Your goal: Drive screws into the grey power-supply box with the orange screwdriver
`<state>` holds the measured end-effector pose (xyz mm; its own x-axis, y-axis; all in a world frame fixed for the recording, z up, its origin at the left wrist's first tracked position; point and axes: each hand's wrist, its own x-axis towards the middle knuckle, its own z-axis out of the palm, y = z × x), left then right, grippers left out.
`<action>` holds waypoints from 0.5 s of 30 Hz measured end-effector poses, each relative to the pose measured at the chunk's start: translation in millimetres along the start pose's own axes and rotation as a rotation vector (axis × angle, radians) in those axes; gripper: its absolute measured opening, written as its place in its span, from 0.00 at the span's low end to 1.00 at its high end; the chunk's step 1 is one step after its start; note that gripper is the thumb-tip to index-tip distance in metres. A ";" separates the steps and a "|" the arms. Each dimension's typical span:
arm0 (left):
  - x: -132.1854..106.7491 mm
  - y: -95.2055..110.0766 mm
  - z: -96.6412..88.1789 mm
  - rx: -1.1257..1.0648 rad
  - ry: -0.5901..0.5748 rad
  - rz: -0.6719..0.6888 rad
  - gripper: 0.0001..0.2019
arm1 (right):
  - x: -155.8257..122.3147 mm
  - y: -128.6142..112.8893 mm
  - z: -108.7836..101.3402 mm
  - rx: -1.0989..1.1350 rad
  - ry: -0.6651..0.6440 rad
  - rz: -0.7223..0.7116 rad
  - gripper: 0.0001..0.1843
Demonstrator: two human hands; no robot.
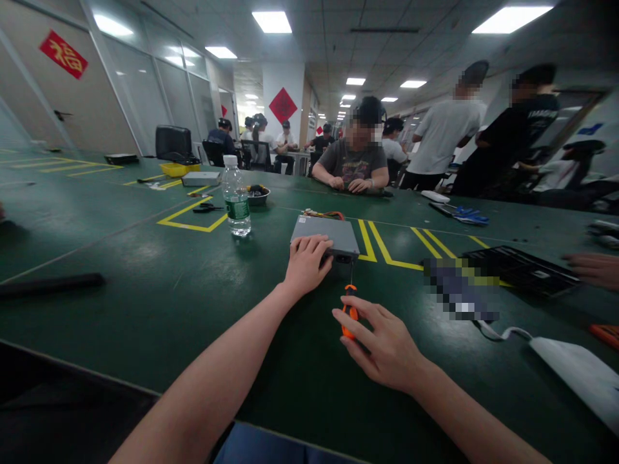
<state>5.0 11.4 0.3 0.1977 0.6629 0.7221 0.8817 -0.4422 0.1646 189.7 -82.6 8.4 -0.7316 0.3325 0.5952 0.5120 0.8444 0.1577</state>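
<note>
A flat grey metal box point(333, 234) with coloured wires at its far edge lies on the green table point(145, 283) ahead of me. My left hand point(307, 261) rests on the box's near left corner, fingers curled over its edge. My right hand point(380, 345) grips the orange handle of a screwdriver point(349, 312). The screwdriver's shaft points away from me, its tip at the box's near side.
A clear water bottle point(236, 204) stands left of the box. A small bowl point(258, 195), a black keyboard-like part point(525, 270) and a white device point(575, 374) lie around. Another person's hand point(592, 267) rests at the right edge. A seated person point(355, 161) faces me across the table.
</note>
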 end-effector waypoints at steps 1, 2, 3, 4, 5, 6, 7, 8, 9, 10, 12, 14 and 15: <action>0.1 0.1 0.2 0.003 0.001 0.000 0.13 | 0.3 0.0 -0.1 -0.017 0.007 -0.008 0.17; 0.1 0.3 0.4 0.005 0.001 -0.001 0.13 | 0.4 0.2 0.4 -0.028 0.020 -0.010 0.16; 0.2 0.4 0.6 0.006 0.002 -0.001 0.13 | 0.1 0.5 1.3 -0.030 0.036 -0.005 0.15; 0.3 0.5 0.8 0.006 0.003 -0.001 0.13 | -0.3 0.7 2.5 -0.025 0.054 0.004 0.15; 0.4 0.7 0.9 0.004 0.005 -0.001 0.13 | -0.9 1.0 3.8 -0.013 0.075 0.013 0.14; 0.4 0.7 0.9 0.003 0.006 -0.001 0.13 | -1.4 1.1 5.2 0.002 0.096 0.019 0.13; 0.4 0.8 0.8 0.003 0.007 0.000 0.13 | -1.9 1.1 6.5 0.018 0.111 0.025 0.12; 0.3 0.8 0.8 0.002 0.007 0.000 0.13 | -2.3 1.1 7.4 0.032 0.119 0.030 0.12; 0.3 0.7 0.6 0.002 0.009 0.001 0.13 | -2.4 0.9 7.9 0.043 0.119 0.037 0.11; 0.2 0.6 0.5 0.001 0.009 0.002 0.13 | -2.3 0.7 7.9 0.051 0.113 0.042 0.12; 0.0 0.3 0.4 -0.001 0.011 0.003 0.13 | -1.3 0.2 6.4 0.057 0.084 0.044 0.14; -0.1 0.1 0.4 -0.003 0.009 0.005 0.13 | 0.3 -0.4 3.8 0.043 0.044 0.028 0.17; 0.0 0.1 0.4 -0.003 0.007 0.005 0.13 | 1.1 -0.6 2.5 0.026 0.026 0.017 0.17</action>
<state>5.2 11.6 0.0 0.1987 0.6566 0.7276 0.8793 -0.4474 0.1636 187.5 -81.6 7.0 -0.7103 0.3364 0.6183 0.5124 0.8494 0.1265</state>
